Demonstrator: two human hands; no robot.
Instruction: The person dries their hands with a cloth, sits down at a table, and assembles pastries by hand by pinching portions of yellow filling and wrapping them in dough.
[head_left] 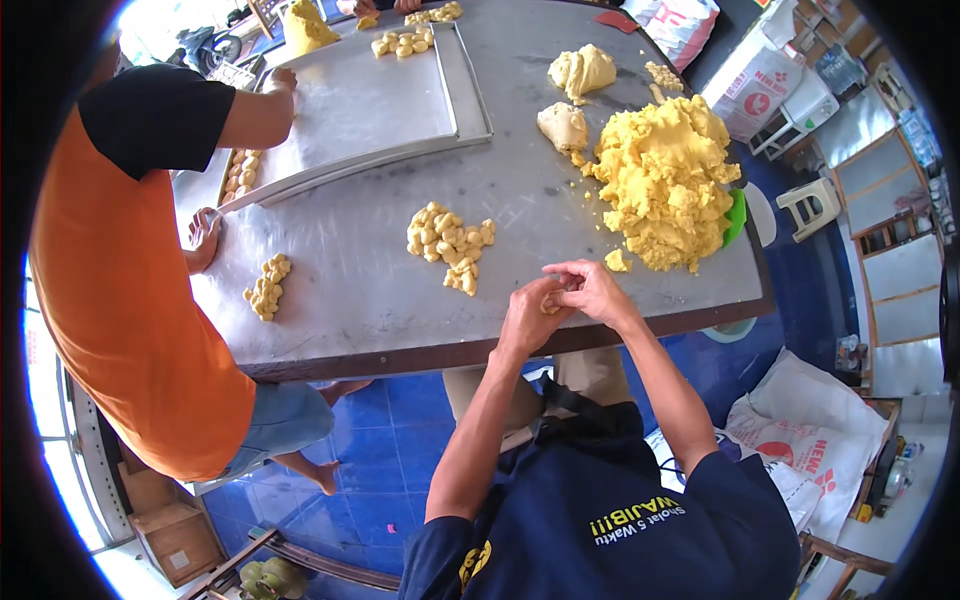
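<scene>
Over the table's near edge, my left hand (531,318) holds a small piece of dough (550,303) in curled fingers. My right hand (592,291) meets it from the other side, its thumb and fingers pinching at the same piece. Just beyond my right hand lies a small yellow lump (618,261), beside a big crumbly mound of yellow dough or filling (665,180). Left of my hands is a cluster of small pale dough balls (445,238). Two smooth pale dough lumps, one farther (582,72) and one nearer (562,128), sit behind the mound.
At left, a person in an orange and black shirt (140,290) leans over a large metal tray (360,100). Another dough-ball cluster (267,287) rests near that person. A green scoop-like edge (736,217) shows by the mound. A white stool (810,208) stands right of the table.
</scene>
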